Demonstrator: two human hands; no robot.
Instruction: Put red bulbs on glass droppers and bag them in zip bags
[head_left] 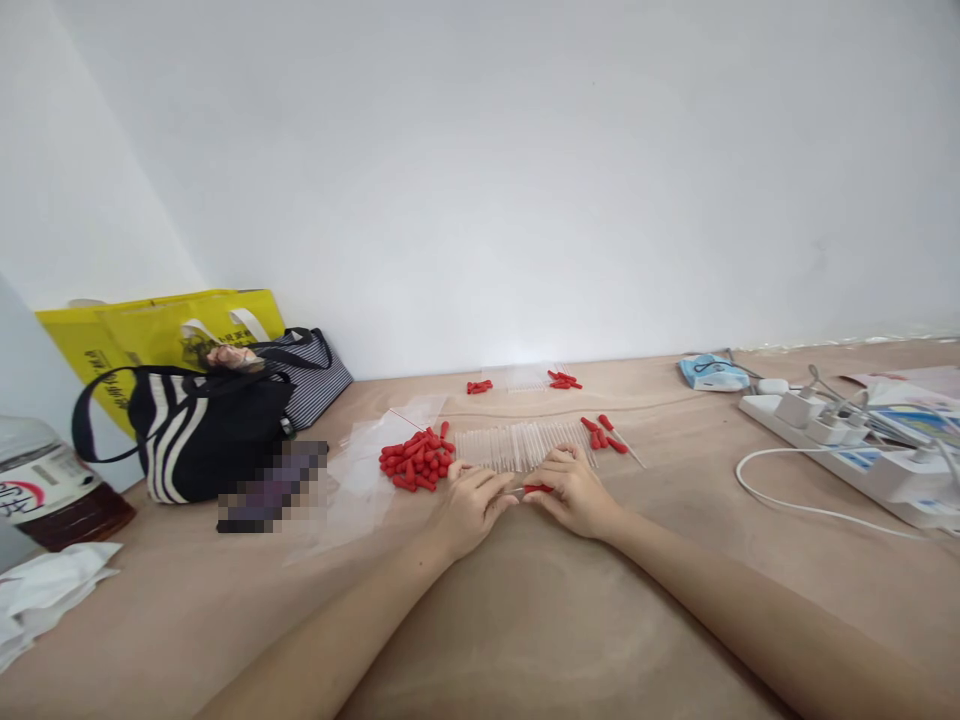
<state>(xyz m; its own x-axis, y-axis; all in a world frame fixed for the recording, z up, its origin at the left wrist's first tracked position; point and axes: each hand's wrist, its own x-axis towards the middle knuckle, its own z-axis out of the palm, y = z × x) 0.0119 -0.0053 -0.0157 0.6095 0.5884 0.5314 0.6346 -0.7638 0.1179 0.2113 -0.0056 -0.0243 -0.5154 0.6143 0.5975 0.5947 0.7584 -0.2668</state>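
Observation:
My right hand point(576, 494) is closed on a small red rubber bulb point(535, 489), low over the table. Facing it, my left hand point(472, 508) pinches a thin clear tube point(517, 491) whose end points at the bulb. Whether tube and bulb touch is too small to tell. Just beyond both hands lies a row of clear thin tubes point(501, 448). Left of the row, a heap of red bulbs point(416, 460) rests on a clear plastic sheet point(352, 500). At the row's right end are several red bulbs point(598, 437), one seemingly on a tube.
Near the wall lie two small groups of red bulbs point(564, 380). Bags, including a black one point(210, 440) and a yellow one point(150, 330), stand left, with a bottle point(52, 490) and crumpled tissue point(49, 595). A power strip point(847, 450) with cables and a blue mask point(712, 373) lie right.

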